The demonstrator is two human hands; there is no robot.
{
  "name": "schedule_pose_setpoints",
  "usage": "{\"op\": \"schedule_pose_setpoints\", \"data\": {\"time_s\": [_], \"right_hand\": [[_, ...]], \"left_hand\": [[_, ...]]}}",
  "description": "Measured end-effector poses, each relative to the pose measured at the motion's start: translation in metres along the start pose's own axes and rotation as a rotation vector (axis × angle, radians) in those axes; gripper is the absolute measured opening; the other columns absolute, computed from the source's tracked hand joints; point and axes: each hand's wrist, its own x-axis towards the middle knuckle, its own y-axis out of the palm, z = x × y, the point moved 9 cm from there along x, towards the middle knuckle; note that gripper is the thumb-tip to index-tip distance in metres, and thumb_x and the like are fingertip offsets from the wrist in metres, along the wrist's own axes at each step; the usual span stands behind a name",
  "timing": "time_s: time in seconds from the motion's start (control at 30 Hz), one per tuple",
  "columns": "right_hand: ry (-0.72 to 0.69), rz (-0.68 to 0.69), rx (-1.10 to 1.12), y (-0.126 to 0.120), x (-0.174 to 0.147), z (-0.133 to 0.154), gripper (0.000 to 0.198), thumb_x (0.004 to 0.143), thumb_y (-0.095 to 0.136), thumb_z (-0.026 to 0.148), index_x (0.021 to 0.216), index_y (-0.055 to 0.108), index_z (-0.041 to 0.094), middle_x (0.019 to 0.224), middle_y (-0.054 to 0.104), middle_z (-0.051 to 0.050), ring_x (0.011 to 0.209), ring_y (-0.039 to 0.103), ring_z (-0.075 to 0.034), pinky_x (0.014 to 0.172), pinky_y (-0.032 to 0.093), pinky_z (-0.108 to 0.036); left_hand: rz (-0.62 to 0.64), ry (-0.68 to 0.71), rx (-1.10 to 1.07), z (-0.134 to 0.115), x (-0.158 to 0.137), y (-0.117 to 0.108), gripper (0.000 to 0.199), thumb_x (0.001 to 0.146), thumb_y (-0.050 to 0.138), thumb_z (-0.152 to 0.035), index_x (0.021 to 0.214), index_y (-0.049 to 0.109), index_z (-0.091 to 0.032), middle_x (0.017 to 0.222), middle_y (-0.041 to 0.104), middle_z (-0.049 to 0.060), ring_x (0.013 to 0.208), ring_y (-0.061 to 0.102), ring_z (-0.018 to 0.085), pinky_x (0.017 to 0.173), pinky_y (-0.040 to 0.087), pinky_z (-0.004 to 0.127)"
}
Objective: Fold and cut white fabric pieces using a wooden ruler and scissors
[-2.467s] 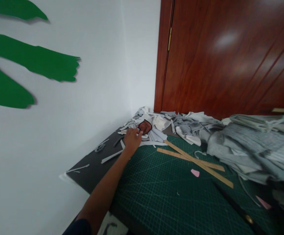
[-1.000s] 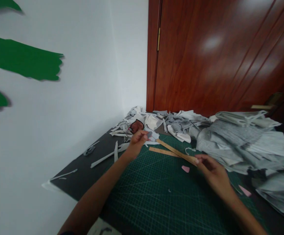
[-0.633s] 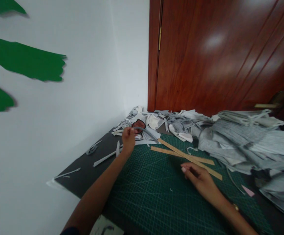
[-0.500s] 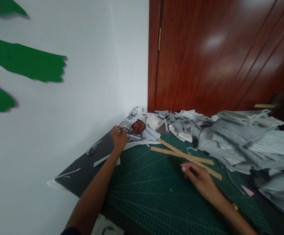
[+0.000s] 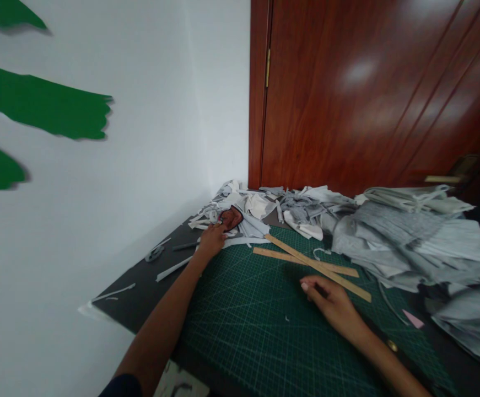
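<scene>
My left hand reaches to the far left of the table, its fingers stretched out at the near edge of a reddish-brown fabric piece with a dark border. Grey and white fabric scraps lie heaped around that piece. Beside the hand, a dark grey strip lies on the dark tabletop. Above the green cutting mat hovers my right hand, its fingers curled in and the thumb against them, with nothing visible in the grasp. Just beyond it, two wooden rulers cross on the mat.
A large pile of grey and white cloth covers the right side. A pink triangular scrap lies near it. Thin pale strips are scattered at left. A white wall and a red-brown wooden door border the table.
My left hand has let go of the dark strip, which now lies on the table, and has moved right and slightly nearer, to the brown piece. My right hand stays almost in place.
</scene>
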Motion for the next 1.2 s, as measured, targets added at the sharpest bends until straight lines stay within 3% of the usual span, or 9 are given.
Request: {"op": "schedule_pose_setpoints", "data": {"time_s": [0.1, 0.23, 0.33, 0.53, 0.8, 0.97, 1.1, 1.2], "right_hand": [[-0.011, 0.005, -0.005, 0.002, -0.001, 0.001, 0.036, 0.092, 0.057, 0.052, 0.089, 0.074, 0.021, 0.071, 0.068, -0.001, 0.067, 0.063, -0.020, 0.064, 0.050, -0.032], [-0.039, 0.051, -0.028, 0.009, -0.002, -0.002, 0.035, 0.094, 0.056, 0.051, 0.088, 0.074, 0.022, 0.073, 0.068, -0.001, 0.069, 0.063, -0.020, 0.066, 0.050, -0.031], [-0.074, 0.088, -0.054, 0.014, -0.004, -0.002, 0.033, 0.097, 0.055, 0.048, 0.087, 0.073, 0.023, 0.082, 0.071, -0.002, 0.077, 0.065, -0.021, 0.074, 0.051, -0.033], [-0.098, 0.123, -0.069, 0.019, -0.006, 0.001, 0.030, 0.098, 0.055, 0.044, 0.087, 0.072, 0.023, 0.081, 0.070, -0.002, 0.075, 0.063, -0.021, 0.074, 0.050, -0.033], [-0.106, 0.156, -0.097, 0.022, -0.007, -0.001, 0.027, 0.100, 0.054, 0.041, 0.091, 0.073, 0.023, 0.082, 0.070, -0.002, 0.077, 0.064, -0.021, 0.076, 0.049, -0.033], [-0.094, 0.164, -0.091, 0.024, -0.007, -0.001, 0.027, 0.099, 0.055, 0.041, 0.091, 0.073, 0.023, 0.081, 0.070, -0.002, 0.076, 0.063, -0.021, 0.074, 0.049, -0.033], [-0.087, 0.170, -0.072, 0.023, -0.005, -0.002, 0.028, 0.098, 0.055, 0.042, 0.087, 0.072, 0.023, 0.079, 0.069, -0.002, 0.075, 0.062, -0.021, 0.072, 0.047, -0.033], [-0.072, 0.148, -0.048, 0.022, -0.004, -0.006, 0.029, 0.098, 0.055, 0.044, 0.086, 0.071, 0.023, 0.077, 0.067, -0.002, 0.074, 0.060, -0.021, 0.071, 0.047, -0.034]], "left_hand": [[0.004, 0.013, 0.035, 0.000, 0.000, -0.001, 0.034, 0.092, 0.055, -0.020, 0.123, 0.068, -0.025, 0.125, 0.068, 0.012, 0.123, 0.059, 0.031, 0.107, 0.045, 0.044], [-0.026, 0.032, 0.048, 0.000, -0.003, -0.006, 0.058, 0.091, 0.060, -0.025, 0.148, 0.050, -0.025, 0.143, 0.058, 0.012, 0.135, 0.050, 0.032, 0.115, 0.038, 0.046], [-0.070, 0.039, 0.052, 0.001, -0.005, -0.013, 0.066, 0.089, 0.064, -0.028, 0.152, 0.044, -0.022, 0.151, 0.050, 0.015, 0.143, 0.041, 0.034, 0.121, 0.031, 0.049], [-0.014, 0.180, 0.042, -0.014, -0.004, -0.007, 0.043, 0.087, 0.056, -0.012, 0.123, 0.071, -0.028, 0.135, 0.062, 0.007, 0.137, 0.048, 0.027, 0.120, 0.033, 0.043], [-0.081, 0.052, -0.017, -0.004, -0.006, -0.011, 0.021, 0.086, 0.058, -0.018, 0.094, 0.077, -0.022, 0.122, 0.067, 0.012, 0.126, 0.054, 0.033, 0.114, 0.039, 0.047], [-0.293, -0.041, -0.141, 0.001, -0.009, -0.037, 0.023, 0.093, 0.048, -0.021, 0.099, 0.071, -0.022, 0.115, 0.068, 0.013, 0.121, 0.056, 0.032, 0.110, 0.040, 0.048], [-0.566, -0.100, -0.312, 0.014, -0.019, -0.079, 0.023, 0.100, 0.041, -0.029, 0.101, 0.061, -0.019, 0.113, 0.064, 0.016, 0.119, 0.055, 0.033, 0.110, 0.038, 0.053], [-0.736, -0.122, -0.481, 0.018, -0.030, -0.105, 0.022, 0.101, 0.047, -0.039, 0.095, 0.054, -0.019, 0.104, 0.062, 0.015, 0.110, 0.056, 0.031, 0.102, 0.043, 0.049]]}}
